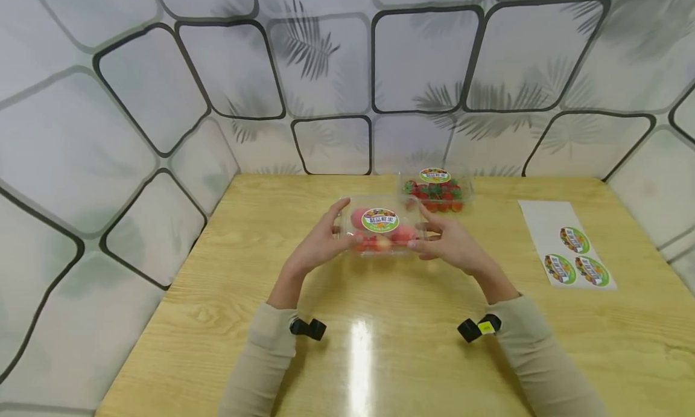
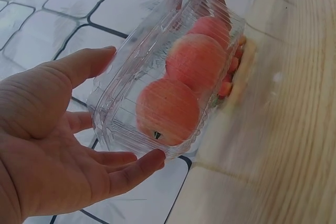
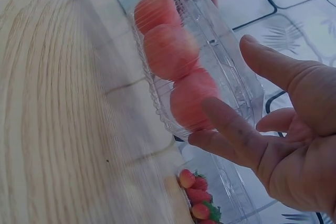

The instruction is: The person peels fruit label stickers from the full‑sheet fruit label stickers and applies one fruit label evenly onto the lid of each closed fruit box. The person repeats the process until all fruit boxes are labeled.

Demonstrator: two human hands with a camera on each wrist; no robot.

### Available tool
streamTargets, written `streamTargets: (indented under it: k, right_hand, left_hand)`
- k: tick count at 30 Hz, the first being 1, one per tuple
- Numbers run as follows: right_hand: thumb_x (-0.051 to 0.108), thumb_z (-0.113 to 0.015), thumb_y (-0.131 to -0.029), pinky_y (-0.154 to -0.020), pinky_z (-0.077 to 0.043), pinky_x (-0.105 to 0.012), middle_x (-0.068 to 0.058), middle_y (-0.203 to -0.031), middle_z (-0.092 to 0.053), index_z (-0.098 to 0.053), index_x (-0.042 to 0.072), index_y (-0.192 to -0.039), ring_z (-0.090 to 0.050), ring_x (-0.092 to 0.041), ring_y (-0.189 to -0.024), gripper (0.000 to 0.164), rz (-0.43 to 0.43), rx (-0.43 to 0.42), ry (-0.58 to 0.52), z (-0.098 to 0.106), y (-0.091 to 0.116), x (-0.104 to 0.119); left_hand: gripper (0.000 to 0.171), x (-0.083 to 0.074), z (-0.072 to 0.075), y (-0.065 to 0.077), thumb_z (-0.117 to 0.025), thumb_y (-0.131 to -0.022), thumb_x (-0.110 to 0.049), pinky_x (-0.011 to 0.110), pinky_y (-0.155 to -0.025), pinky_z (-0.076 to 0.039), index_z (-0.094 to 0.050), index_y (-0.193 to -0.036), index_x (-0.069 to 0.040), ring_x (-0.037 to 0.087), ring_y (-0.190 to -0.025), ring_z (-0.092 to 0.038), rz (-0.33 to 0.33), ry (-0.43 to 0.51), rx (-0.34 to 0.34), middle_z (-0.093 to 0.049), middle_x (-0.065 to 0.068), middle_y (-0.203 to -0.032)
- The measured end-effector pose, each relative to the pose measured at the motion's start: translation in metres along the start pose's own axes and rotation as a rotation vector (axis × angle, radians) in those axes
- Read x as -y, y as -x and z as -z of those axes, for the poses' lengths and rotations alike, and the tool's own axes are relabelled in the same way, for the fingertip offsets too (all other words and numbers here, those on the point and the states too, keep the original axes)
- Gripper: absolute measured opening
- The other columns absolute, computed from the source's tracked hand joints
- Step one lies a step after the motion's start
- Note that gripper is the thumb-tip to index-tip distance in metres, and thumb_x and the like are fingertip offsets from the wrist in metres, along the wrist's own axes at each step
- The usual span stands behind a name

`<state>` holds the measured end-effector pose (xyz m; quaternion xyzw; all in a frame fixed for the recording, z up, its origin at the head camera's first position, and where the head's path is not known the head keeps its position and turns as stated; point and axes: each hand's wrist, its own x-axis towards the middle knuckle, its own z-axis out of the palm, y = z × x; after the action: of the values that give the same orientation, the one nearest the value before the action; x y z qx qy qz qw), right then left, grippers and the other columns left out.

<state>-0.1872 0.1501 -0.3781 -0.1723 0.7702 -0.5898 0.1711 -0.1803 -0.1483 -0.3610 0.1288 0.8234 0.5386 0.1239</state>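
Observation:
A clear plastic fruit box (image 1: 365, 201) is held between both hands in the head view, with a colourful oval label (image 1: 380, 220) on its lid. Inside lie round pink-red fruits (image 2: 168, 111) that look like apples or peaches. My left hand (image 1: 320, 242) grips the box's left end, thumb at the lid side and fingers towards the underside. At the other end, my right hand (image 1: 453, 242) grips it in much the same way. The wrist views show the box raised off the wooden table. Its label is not visible there.
Behind the box, towards the right, stands another clear box (image 1: 466, 187) of strawberries (image 1: 446, 197), with a similar label. A white sheet (image 1: 543, 218) with three round stickers (image 1: 574, 240) lies on the right of the wooden table (image 1: 228, 284). A patterned wall covering (image 1: 336, 145) rises behind.

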Motion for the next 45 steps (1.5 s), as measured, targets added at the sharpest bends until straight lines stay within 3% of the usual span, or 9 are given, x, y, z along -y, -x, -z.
streamTargets:
  k: [10, 18, 22, 31, 36, 40, 45]
  right_hand:
    - [0.022, -0.07, -0.094, -0.085, -0.056, -0.049, -0.029, -0.147, -0.042, -0.024, 0.012, -0.158, -0.055, -0.042, -0.124, 0.079, 0.027, -0.074, -0.066, -0.02, -0.01, -0.005]
    - [0.02, -0.068, -0.096, -0.083, -0.057, -0.045, -0.028, -0.145, -0.046, -0.028, 0.008, -0.156, -0.058, -0.041, -0.121, 0.073, 0.045, -0.151, -0.067, -0.023, -0.024, -0.002]
    - [0.02, -0.068, -0.096, -0.082, -0.057, -0.044, -0.027, -0.141, -0.049, -0.034, 0.01, -0.155, -0.061, -0.039, -0.116, 0.069, 0.064, -0.19, -0.079, -0.026, -0.034, -0.001]
    - [0.013, -0.065, -0.097, -0.078, -0.059, -0.037, -0.016, -0.113, -0.055, -0.038, -0.001, -0.15, -0.063, -0.036, -0.113, 0.061, 0.092, -0.265, -0.15, -0.039, -0.051, 0.001]
    - [0.018, -0.066, -0.097, -0.082, -0.058, -0.044, -0.021, -0.119, -0.057, -0.041, 0.001, -0.149, -0.063, -0.039, -0.114, 0.061, 0.102, -0.269, -0.085, -0.041, -0.06, -0.001]
    - [0.025, -0.067, -0.096, -0.084, -0.057, -0.049, -0.021, -0.122, -0.059, -0.045, 0.005, -0.149, -0.064, -0.038, -0.113, 0.06, 0.101, -0.288, 0.0, -0.045, -0.068, 0.0]
    - [0.022, -0.069, -0.095, -0.085, -0.056, -0.048, -0.021, -0.129, -0.058, -0.042, 0.005, -0.151, -0.063, -0.038, -0.115, 0.064, 0.083, -0.285, 0.0, -0.048, -0.077, 0.003]
  left_hand:
    - [0.088, 0.011, 0.007, 0.006, -0.071, -0.091, -0.041, 0.056, -0.101, -0.043, -0.018, -0.16, -0.026, 0.045, -0.137, -0.037, 0.018, 0.007, -0.062, -0.016, 0.004, -0.164]
    - [0.083, 0.012, 0.011, 0.0, -0.068, -0.095, -0.031, 0.056, -0.103, -0.042, -0.017, -0.159, -0.023, 0.046, -0.14, -0.031, -0.032, 0.081, -0.115, -0.014, 0.022, -0.161]
    - [0.083, 0.013, 0.015, -0.001, -0.068, -0.095, -0.029, 0.057, -0.103, -0.04, -0.017, -0.159, -0.02, 0.045, -0.14, -0.03, -0.041, 0.103, -0.146, -0.016, 0.023, -0.16]
    - [0.082, 0.015, 0.023, 0.002, -0.067, -0.096, -0.025, 0.059, -0.106, -0.037, -0.016, -0.16, -0.017, 0.047, -0.141, -0.027, -0.032, 0.121, -0.166, -0.014, 0.02, -0.162]
    - [0.083, 0.026, 0.025, -0.002, -0.07, -0.094, -0.026, 0.058, -0.106, -0.037, -0.019, -0.159, -0.018, 0.044, -0.14, -0.029, -0.022, 0.12, -0.216, -0.017, 0.018, -0.161]
    - [0.082, 0.028, 0.028, -0.003, -0.071, -0.094, -0.021, 0.055, -0.102, -0.041, -0.021, -0.158, -0.016, 0.044, -0.136, -0.036, -0.018, 0.149, -0.252, -0.023, 0.024, -0.157]
    - [0.08, 0.029, 0.03, -0.008, -0.07, -0.094, -0.017, 0.047, -0.096, -0.047, -0.022, -0.157, -0.012, 0.042, -0.13, -0.046, -0.038, 0.193, -0.288, -0.03, 0.028, -0.152]
